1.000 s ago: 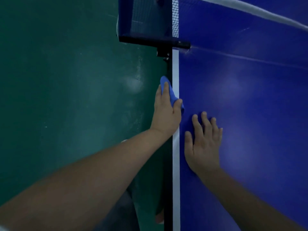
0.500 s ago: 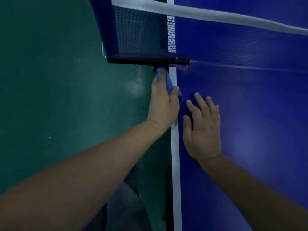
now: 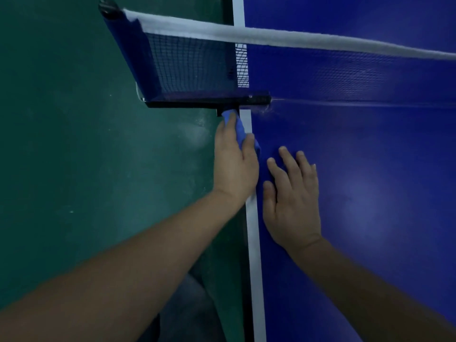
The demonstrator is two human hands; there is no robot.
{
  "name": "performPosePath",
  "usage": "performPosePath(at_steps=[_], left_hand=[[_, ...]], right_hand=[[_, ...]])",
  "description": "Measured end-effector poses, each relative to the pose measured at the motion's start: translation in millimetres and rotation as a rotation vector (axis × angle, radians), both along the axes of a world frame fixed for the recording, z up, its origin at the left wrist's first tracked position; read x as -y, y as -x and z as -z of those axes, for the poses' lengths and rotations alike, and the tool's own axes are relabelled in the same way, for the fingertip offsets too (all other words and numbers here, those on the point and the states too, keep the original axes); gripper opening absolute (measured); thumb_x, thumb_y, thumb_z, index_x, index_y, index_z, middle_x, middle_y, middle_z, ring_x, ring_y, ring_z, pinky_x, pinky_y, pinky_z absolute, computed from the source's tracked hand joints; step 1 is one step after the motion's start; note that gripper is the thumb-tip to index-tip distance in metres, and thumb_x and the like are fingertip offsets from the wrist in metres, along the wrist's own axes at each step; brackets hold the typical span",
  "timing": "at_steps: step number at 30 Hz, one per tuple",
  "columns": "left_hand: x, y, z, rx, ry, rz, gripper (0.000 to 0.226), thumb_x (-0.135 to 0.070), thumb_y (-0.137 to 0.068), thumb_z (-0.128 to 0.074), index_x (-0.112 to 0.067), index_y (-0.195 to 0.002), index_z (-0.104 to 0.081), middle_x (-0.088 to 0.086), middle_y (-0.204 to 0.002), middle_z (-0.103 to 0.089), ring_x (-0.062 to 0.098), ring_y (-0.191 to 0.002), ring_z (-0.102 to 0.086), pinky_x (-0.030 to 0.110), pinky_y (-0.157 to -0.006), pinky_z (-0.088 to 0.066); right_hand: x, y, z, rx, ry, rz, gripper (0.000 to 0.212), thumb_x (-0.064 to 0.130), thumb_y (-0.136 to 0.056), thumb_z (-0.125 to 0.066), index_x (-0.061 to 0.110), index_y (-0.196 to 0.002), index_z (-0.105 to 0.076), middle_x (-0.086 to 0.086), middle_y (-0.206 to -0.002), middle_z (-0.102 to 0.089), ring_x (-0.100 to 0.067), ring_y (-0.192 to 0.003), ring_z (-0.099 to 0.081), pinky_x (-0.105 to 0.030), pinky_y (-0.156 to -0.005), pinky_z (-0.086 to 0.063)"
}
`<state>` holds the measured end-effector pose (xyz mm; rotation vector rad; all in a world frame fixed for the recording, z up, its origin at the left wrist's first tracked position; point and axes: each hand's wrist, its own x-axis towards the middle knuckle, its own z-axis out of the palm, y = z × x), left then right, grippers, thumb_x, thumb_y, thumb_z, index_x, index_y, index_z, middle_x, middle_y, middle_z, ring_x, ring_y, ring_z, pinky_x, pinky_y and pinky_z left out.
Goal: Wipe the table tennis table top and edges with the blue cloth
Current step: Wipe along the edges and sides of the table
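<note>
The left grip (image 3: 234,164) clasps the cloth (image 3: 240,130), lying along the table (image 3: 370,193) edge; the net clamp (image 3: 207,104) sits just ahead. The right grip (image 3: 293,206) rests released alongside.

At the centre of the frame the left grip (image 3: 234,166) curls round the blue cloth (image 3: 240,130) and holds it against the side edge of the blue table (image 3: 370,169), where the cloth's upper end meets the black net clamp (image 3: 204,103). Just to its right in the frame, the right grip (image 3: 293,206) lies flat on the table top, fingers straight and slightly spread, beside the white edge line (image 3: 254,243). The net (image 3: 187,65), with its white top band, crosses the upper part of the frame, and green floor (image 3: 74,144) fills the left side.
</note>
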<state>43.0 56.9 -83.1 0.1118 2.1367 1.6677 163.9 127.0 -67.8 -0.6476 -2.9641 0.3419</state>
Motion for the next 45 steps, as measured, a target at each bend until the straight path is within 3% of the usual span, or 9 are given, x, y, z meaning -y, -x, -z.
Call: performPosePath(at_steps=[5,9,13,17,20,23,29,42,45], left_hand=[[55.8,-75.8,-7.3,-0.056,-0.035,0.143,0.052,-0.021,-0.103,-0.044,-0.022,-0.153,-0.031,0.007,-0.158,-0.033,0.014,-0.146,-0.031,0.032,-0.120,-0.026],[78.7,-70.6,-27.9,-0.041,-0.081,0.074,0.046,-0.021,-0.099,-0.049,-0.036,-0.141,-0.040,-0.018,-0.145,-0.046,0.000,-0.136,-0.042,0.021,-0.111,-0.036],[50.4,-45.3,-66.4,0.195,-0.343,-0.110,0.043,-0.023,-0.095,-0.051,-0.031,-0.137,-0.048,-0.021,-0.139,-0.054,0.005,-0.130,-0.052,0.029,-0.109,-0.044],[25.5,-53.0,-89.3,0.335,-0.543,-0.025,0.034,-0.023,-0.098,-0.052,-0.033,-0.131,-0.057,-0.009,-0.130,-0.064,0.018,-0.119,-0.064,0.032,-0.094,-0.056],[8.9,-59.9,-85.4,0.393,-0.421,0.052,0.041,-0.034,-0.096,-0.049,-0.034,-0.137,-0.052,-0.002,-0.145,-0.051,0.022,-0.134,-0.051,0.041,-0.107,-0.047],[1.9,-57.3,-76.4,0.166,-0.073,0.266,0.054,-0.043,-0.096,-0.041,-0.028,-0.148,-0.040,-0.001,-0.155,-0.031,0.013,-0.145,-0.027,0.043,-0.119,-0.030],[42.0,5.6,-54.0,-0.499,0.158,0.297,0.046,-0.020,-0.094,-0.053,-0.005,-0.137,-0.053,0.014,-0.139,-0.050,0.026,-0.130,-0.041,0.033,-0.114,-0.029],[73.3,62.0,-28.5,-0.845,0.532,0.500,0.058,-0.031,-0.095,-0.048,0.002,-0.142,-0.049,0.019,-0.141,-0.051,0.037,-0.134,-0.037,0.048,-0.117,-0.027],[77.1,66.0,-24.2,-0.859,0.574,0.536,0.060,-0.034,-0.096,-0.046,0.002,-0.144,-0.045,0.020,-0.141,-0.051,0.038,-0.133,-0.038,0.047,-0.117,-0.028]], right_hand=[[-0.9,-1.0,1.0,0.014,0.017,0.008,0.045,0.031,-0.104,-0.035,0.012,-0.140,-0.055,-0.008,-0.158,-0.039,-0.034,-0.150,-0.026,-0.056,-0.122,-0.018],[1.2,1.9,-8.5,0.057,0.098,0.033,0.044,0.031,-0.104,-0.039,0.013,-0.142,-0.054,-0.005,-0.160,-0.036,-0.030,-0.152,-0.021,-0.054,-0.124,-0.015],[24.5,9.2,-42.0,-0.106,0.793,0.373,0.055,0.057,-0.098,-0.041,0.031,-0.147,-0.044,0.018,-0.159,-0.032,-0.001,-0.149,-0.023,-0.035,-0.123,-0.026],[43.1,18.9,-78.6,-0.386,1.587,0.625,0.070,0.077,-0.083,-0.057,0.036,-0.140,-0.056,0.009,-0.142,-0.059,-0.013,-0.132,-0.055,-0.031,-0.105,-0.049],[31.6,20.1,-90.2,-0.375,1.459,0.636,0.079,0.081,-0.075,-0.062,0.035,-0.140,-0.055,0.006,-0.141,-0.059,-0.015,-0.133,-0.054,-0.038,-0.110,-0.044],[5.3,14.2,-93.6,-0.518,1.233,0.856,0.046,0.036,-0.091,-0.072,0.047,-0.133,-0.054,0.012,-0.133,-0.064,-0.013,-0.117,-0.066,-0.043,-0.096,-0.056],[-70.2,15.6,-71.0,-0.173,0.337,0.595,0.061,0.012,-0.096,-0.062,0.023,-0.153,-0.041,0.006,-0.150,-0.047,-0.015,-0.134,-0.046,-0.012,-0.109,-0.031],[-52.4,71.1,-31.4,-0.104,0.205,0.189,0.029,0.022,-0.100,-0.060,0.001,-0.118,-0.069,-0.013,-0.115,-0.071,-0.030,-0.100,-0.065,-0.047,-0.092,-0.051],[-80.6,80.8,-35.4,-0.155,0.108,0.374,0.029,0.022,-0.099,-0.060,0.003,-0.119,-0.068,-0.011,-0.121,-0.069,-0.033,-0.105,-0.061,-0.031,-0.100,-0.047]])
